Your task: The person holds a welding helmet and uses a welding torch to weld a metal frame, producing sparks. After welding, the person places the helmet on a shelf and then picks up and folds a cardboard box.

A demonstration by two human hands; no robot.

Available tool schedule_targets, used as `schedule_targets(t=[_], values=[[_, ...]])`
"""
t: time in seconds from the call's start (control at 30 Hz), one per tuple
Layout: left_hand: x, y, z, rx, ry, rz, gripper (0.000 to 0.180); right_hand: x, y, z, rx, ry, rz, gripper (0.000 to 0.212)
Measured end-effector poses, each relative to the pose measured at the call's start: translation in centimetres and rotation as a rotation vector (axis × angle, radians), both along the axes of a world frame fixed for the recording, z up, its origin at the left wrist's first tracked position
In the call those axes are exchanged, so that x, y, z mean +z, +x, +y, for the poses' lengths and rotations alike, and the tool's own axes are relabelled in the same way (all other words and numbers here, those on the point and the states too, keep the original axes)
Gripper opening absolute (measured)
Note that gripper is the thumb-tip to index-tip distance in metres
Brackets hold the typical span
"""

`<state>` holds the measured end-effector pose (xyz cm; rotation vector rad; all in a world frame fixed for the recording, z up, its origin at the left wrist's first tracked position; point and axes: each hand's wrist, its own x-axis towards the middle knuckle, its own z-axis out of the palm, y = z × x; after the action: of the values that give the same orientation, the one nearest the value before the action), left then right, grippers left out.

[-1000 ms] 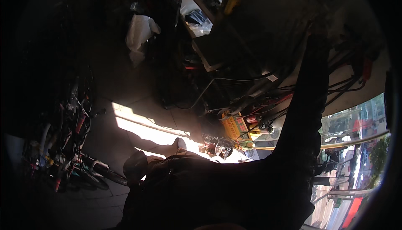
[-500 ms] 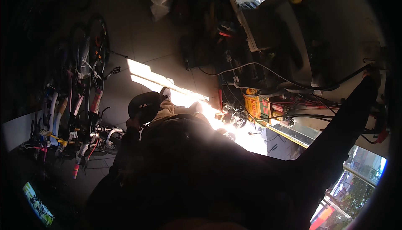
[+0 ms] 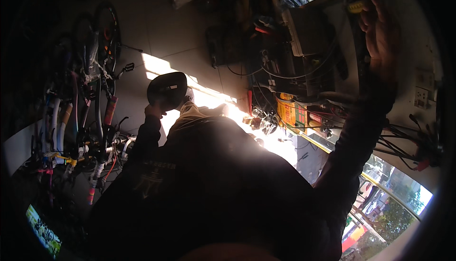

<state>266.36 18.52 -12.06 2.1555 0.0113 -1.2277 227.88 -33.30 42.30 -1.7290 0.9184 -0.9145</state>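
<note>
My left hand (image 3: 154, 111) is closed on the edge of a dark, rounded, disc-like object (image 3: 167, 91) with a small pale slot in it. Its exact kind is too dim to make out. Up at the far right, my right hand (image 3: 378, 35) is raised with fingers stretched out, beside a small yellow thing (image 3: 355, 7). Shadow hides whether the fingertips touch it. A dark cable (image 3: 297, 76) hangs in a loop to the left of my right arm.
Several bicycles (image 3: 102, 99) stand crowded on the left. A wall socket (image 3: 421, 97) is at the right, above bundled black cables (image 3: 403, 140). A dark case (image 3: 304, 33) and a yellow-and-red box (image 3: 287, 111) lie along the right. Bright sunlight crosses the floor (image 3: 161, 61).
My right hand has moved from the wall at the right, by the cable's end, up toward the yellow thing. The cable now sags lower. My left hand and the dark object rose slightly in view.
</note>
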Motion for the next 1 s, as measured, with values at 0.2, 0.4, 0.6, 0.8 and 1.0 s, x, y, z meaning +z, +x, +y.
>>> schedule_targets(t=[0.2,0.4,0.6,0.8,1.0], values=[[-0.6,-0.2,3.5,-0.04,0.04,-0.042,0.067,-18.5,14.4,-1.2,-0.292,0.296,0.127,0.026],[0.1,-0.1,7.2,-0.021,0.066,-0.121,0.058,-38.8,13.9,-8.0,-0.453,-0.098,0.315,0.037],[0.4,2.3,8.2,0.04,0.026,-0.149,0.047,-50.9,12.4,6.5,-0.461,0.847,0.503,0.033],[0.8,3.6,2.4,-0.091,-0.084,-0.064,0.043,-58.6,0.6,32.2,0.405,0.503,1.166,0.027],[0.4,1.5,-3.6,-0.217,-0.093,0.019,0.037,-55.1,-16.0,51.8,0.184,0.945,1.288,0.026]])
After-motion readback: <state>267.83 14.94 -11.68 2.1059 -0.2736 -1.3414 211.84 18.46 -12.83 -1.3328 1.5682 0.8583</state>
